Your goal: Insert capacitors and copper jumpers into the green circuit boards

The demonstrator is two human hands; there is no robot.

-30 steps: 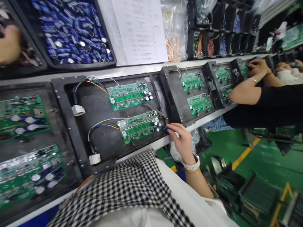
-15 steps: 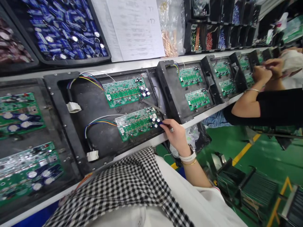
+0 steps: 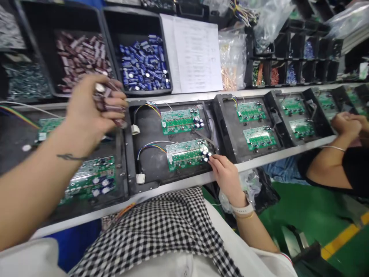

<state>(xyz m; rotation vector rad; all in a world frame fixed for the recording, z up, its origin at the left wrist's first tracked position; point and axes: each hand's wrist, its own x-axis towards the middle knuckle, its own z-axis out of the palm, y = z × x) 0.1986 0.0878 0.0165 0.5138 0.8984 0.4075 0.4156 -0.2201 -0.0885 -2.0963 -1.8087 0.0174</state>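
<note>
We see a long grey metal bench (image 3: 184,182) running across the view above a glossy green floor (image 3: 311,215), with matte black plastic carrier trays (image 3: 131,154) set along it side by side. Behind them stand deep black bins, one heaped with shiny blue cylindrical capacitors (image 3: 144,63), one with maroon ones (image 3: 77,54), beside a white printed sheet (image 3: 197,55) and crinkled clear bags. A co-worker's bare forearm (image 3: 323,169) rests on the bench at far right. In the centre tray lie two flat green circuit boards with coloured wire leads. Our left hand (image 3: 89,109) hangs above the trays, fingers closed round a fistful of small maroon cylindrical capacitors (image 3: 111,102). Our right hand (image 3: 226,177) pinches at the cluster of blue capacitors on the right end of the nearer green board (image 3: 186,154); what the fingertips hold we cannot tell.
</note>
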